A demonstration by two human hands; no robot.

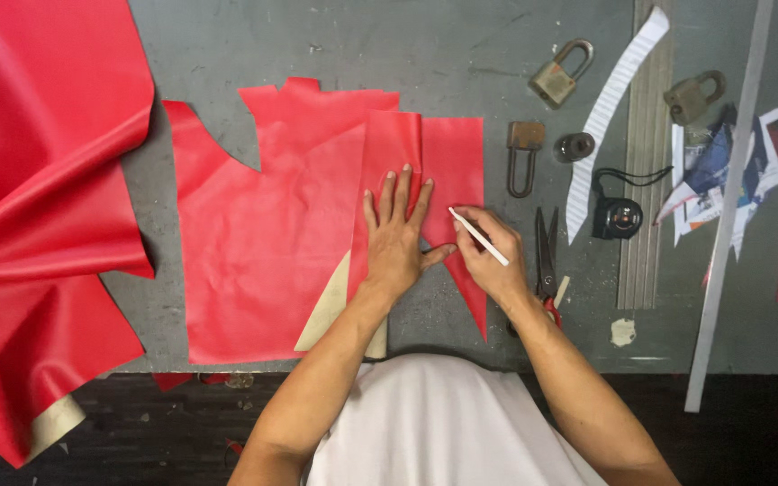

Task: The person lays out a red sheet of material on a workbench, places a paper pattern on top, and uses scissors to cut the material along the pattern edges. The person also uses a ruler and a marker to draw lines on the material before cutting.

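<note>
Here, a red pattern piece (420,171) is laid on top of a larger red leather sheet (263,252) near the front edge of the grey surface (461,63). The left hand (395,236) is pressed flat on the pattern piece, fingers (404,193) spread and extended, nothing being gripped. The right hand (493,256) is placed just to the right of the pattern piece, its fingers closed around a thin white marking pen (478,236), whose tip is set against the piece's right edge. A pair of scissors (547,261) lies further right of the pattern piece, just beyond the right hand; three padlocks (558,74) and a small black device (617,216) lie well apart to its right, and a long metal ruler (729,207) lies beyond those. A large bundle of red leather (38,207) is heaped to the far left of the pattern piece. For a clean traced line, firm and even downward pressure should be kept on the pattern piece so that it cannot slide, the pen should be held close against the edge at a steady angle, and the flat hand should be kept near the section being marked.
</note>
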